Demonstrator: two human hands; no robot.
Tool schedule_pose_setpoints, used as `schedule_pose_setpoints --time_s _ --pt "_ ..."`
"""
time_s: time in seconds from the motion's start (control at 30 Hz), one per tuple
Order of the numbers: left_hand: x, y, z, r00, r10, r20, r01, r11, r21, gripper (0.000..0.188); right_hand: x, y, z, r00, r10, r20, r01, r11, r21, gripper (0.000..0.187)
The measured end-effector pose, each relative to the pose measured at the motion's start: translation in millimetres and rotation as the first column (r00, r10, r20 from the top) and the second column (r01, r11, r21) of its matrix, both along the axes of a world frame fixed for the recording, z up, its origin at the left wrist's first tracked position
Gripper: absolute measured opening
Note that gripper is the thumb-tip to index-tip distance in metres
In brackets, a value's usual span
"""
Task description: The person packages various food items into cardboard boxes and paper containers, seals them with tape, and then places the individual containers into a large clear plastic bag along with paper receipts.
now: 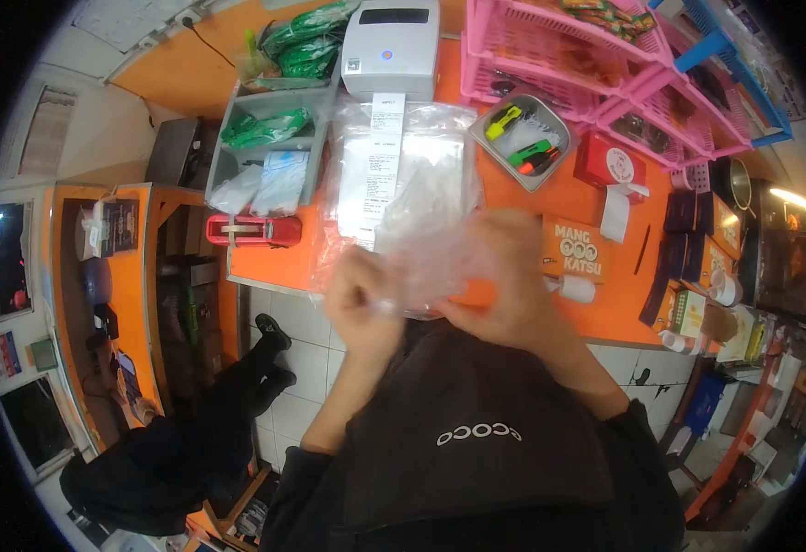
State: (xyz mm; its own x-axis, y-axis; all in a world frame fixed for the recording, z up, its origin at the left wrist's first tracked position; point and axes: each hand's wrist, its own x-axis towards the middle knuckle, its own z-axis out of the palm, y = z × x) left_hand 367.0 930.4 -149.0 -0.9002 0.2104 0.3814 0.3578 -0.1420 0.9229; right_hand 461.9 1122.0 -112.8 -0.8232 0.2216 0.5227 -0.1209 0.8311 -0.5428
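A clear plastic bag (pixel 426 262) is stretched between my two hands, just above the table's near edge. My left hand (pixel 362 293) is closed in a pinch on the bag's left side. On the other side my right hand (pixel 504 281), somewhat smeared by motion, grips the bag with its thumb toward me. Beneath and beyond the bag lie more flat clear plastic bags (pixel 454 124). Over these runs a long printed paper strip (pixel 382 170), which reaches from the white label printer (pixel 391 46) down toward my left hand.
Left of the bags are a grey divided bin (pixel 228 152) and a red tape dispenser (pixel 254 231). Rightward stand a metal tray (pixel 486 133) of highlighters, a red box (pixel 596 164), pink baskets (pixel 550 78) and a paper roll (pixel 576 289). A person in black (pixel 168 460) is at the left.
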Motion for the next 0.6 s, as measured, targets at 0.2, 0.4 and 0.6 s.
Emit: schedule_pose_setpoints --time_s 0.2,0.4,0.6 --pt "-10.6 0.9 -17.6 0.966 -0.048 -0.253 -0.187 0.544 -0.818 0.021 20.2 40.9 -46.2 0.969 -0.155 0.195 0.213 0.919 -0.332 0.049" --pt "-17.6 -36.7 -77.9 0.951 0.095 0.294 0.034 0.913 -0.406 0.032 61.4 28.4 -67.8 0.827 0.274 0.491 0.08 0.807 -0.586 0.032" --pt "-22.0 -55.0 -50.4 0.336 -0.472 0.815 0.841 0.54 -0.034 0.029 85.9 30.3 -94.4 0.944 0.194 0.268 0.224 0.222 -0.949 0.023"
